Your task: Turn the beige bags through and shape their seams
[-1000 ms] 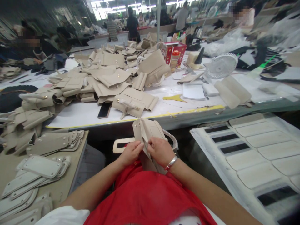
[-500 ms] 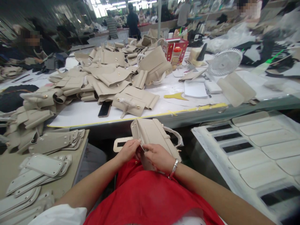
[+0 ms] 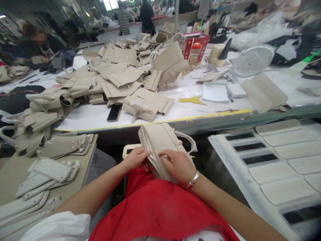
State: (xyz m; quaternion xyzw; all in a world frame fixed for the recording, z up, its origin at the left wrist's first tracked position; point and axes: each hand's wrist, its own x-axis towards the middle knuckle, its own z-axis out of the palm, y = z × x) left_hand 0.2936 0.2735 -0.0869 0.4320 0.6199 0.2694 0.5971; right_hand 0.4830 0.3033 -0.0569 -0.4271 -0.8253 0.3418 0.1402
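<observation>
White-topped table, with yellow tape along the near edge. On it:

- Phone, one, dark-faced, flat near that edge.
- Flat yellow piece, one, tapered.
- White pad, one, to the right of the yellow piece; white case just beside it.
- Round white fan, one, tilted, behind the case.
- Red patterned box, one; jar with orange-red lid, upright, in front.
- Black cone, one, leaning by a pale block.
- Clear plastic sheeting, crumpled, farther back.

Background: upright pole; person in dark clothing.
</observation>
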